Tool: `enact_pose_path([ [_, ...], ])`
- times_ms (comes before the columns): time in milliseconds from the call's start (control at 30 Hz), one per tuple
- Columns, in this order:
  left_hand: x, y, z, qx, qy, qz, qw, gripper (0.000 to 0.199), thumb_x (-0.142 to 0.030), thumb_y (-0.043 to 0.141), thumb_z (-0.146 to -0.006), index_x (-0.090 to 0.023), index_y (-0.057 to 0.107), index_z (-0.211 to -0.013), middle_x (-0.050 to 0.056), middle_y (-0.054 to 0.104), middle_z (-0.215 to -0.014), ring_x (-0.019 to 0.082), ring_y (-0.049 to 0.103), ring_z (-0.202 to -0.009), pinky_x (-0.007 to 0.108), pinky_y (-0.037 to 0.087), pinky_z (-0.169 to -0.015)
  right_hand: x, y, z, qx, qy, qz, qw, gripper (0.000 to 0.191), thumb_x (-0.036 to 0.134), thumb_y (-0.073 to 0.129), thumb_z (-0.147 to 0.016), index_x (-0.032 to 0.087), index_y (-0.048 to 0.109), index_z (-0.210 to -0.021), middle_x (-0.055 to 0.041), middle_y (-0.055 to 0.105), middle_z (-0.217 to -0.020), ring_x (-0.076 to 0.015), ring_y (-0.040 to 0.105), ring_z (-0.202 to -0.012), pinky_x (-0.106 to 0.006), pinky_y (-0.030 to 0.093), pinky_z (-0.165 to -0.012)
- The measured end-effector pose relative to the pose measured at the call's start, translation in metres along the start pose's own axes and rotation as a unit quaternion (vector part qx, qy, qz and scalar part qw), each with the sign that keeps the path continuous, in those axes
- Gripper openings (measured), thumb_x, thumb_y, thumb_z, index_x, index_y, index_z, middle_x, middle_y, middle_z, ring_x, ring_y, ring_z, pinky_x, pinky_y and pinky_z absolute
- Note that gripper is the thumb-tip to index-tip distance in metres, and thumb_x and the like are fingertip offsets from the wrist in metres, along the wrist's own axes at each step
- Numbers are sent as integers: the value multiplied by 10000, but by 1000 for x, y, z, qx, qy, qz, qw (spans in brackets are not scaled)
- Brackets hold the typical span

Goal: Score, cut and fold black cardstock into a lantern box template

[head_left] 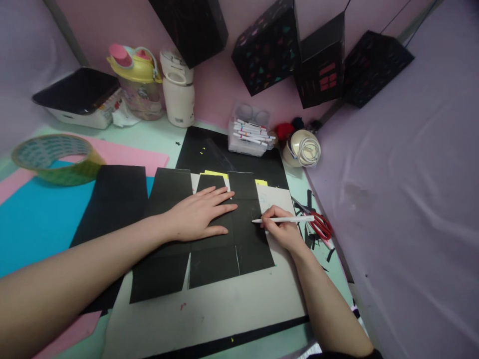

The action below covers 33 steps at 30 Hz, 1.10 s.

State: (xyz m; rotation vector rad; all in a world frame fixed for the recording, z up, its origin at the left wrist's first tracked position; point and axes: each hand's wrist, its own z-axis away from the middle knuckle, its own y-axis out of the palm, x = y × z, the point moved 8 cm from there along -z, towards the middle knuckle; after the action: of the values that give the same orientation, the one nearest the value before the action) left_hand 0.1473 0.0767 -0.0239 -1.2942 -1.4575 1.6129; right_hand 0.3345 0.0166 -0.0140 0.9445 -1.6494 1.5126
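My left hand [202, 214] lies flat with its fingers spread on a piece of black card [213, 262] with slits cut into its edges. In my right hand [282, 232] is a slim white pen [292, 219], held between thumb and fingers. Its tip points left and meets or hovers just over the right panel of the black card; I cannot tell which. Beneath the card is a pale grey board [224, 319]. Strips of yellow paper [215, 174] peek out behind the card's upper edge.
Red-handled scissors [321, 227] lie at right among black scraps. A tape roll [56, 159] rests on blue paper [41, 219] at left. Behind stand a clear box of markers [250, 134], a white bottle [178, 94] and a yellow-lidded jug [140, 85]. Black paper boxes [269, 50] hang above.
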Motion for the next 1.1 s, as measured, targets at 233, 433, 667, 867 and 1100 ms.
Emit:
enact_pose_path([
  [233, 1, 1, 0, 9, -3, -5, 1000, 661, -652, 390, -912, -285, 375, -1462, 47, 220, -1586, 235, 166, -1465, 392, 102, -1185, -2, -2, -1, -10, 4, 0, 1000, 125, 158, 550, -784, 206, 547, -669, 10, 598, -634, -148, 537, -609, -265, 395, -580],
  [433, 1, 0, 0, 1, -2, 4, 1000, 650, -636, 420, -910, -284, 388, -1456, 44, 228, -1584, 244, 186, -1459, 389, 97, -1186, -7, -3, 0, -14, 2, -14, 1000, 121, 145, 542, -765, 207, 534, -661, 15, 576, -636, -142, 518, -610, -266, 388, -590],
  [667, 0, -2, 0, -5, 2, 14, 1000, 650, -639, 422, -907, -278, 401, -1448, 52, 249, -1576, 249, 210, -1453, 402, 118, -1185, -17, -8, 0, -51, 12, -79, 996, 135, 146, 531, -762, 214, 506, -648, 27, 557, -589, -138, 510, -565, -270, 396, -573],
  [867, 1, 0, 0, 5, -1, 8, 1000, 659, -651, 394, -911, -285, 380, -1459, 51, 228, -1583, 241, 182, -1461, 399, 108, -1186, -13, -14, 2, -72, -13, -72, 995, 142, 140, 537, -740, 215, 481, -633, 30, 539, -604, -131, 494, -567, -263, 381, -558],
  [1100, 0, -2, 0, -6, 0, 15, 1000, 655, -644, 424, -904, -277, 405, -1446, 48, 248, -1577, 249, 206, -1454, 399, 117, -1187, -11, -7, 1, -31, -15, -61, 998, 112, 134, 530, -718, 211, 495, -645, 30, 530, -592, -131, 477, -558, -258, 361, -537],
])
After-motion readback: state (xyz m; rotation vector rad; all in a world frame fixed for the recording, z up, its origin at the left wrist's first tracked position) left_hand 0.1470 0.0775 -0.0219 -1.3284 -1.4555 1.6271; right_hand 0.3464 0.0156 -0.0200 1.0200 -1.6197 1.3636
